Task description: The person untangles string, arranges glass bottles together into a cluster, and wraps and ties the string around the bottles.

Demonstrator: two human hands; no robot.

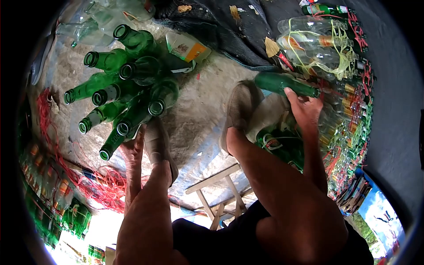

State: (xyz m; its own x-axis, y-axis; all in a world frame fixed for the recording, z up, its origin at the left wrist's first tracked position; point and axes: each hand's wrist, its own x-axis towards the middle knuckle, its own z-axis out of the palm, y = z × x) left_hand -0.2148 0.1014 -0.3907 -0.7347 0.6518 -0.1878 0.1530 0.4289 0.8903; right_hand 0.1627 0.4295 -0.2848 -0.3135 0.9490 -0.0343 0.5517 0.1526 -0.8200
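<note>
A cluster of several green glass bottles (145, 70) stands on the floor at the left, necks toward me. My left hand (132, 152) is closed against the near side of this cluster, its thumb by a bottle neck and its other fingers partly hidden behind the glass. At the right, my right hand (305, 109) grips a single green bottle (282, 84) that lies on its side, thumb along the glass. Below that wrist, more green bottles (280, 143) show in part, half covered by my leg and arm.
Clear bottles tied with yellow string (316, 42) lie at the upper right, above long rows of bottles (353, 110). Tangled pink string (99, 187) spreads at lower left. A torn carton (187, 47), dark cloth (212, 33) and a wooden stool (214, 179) are around my feet.
</note>
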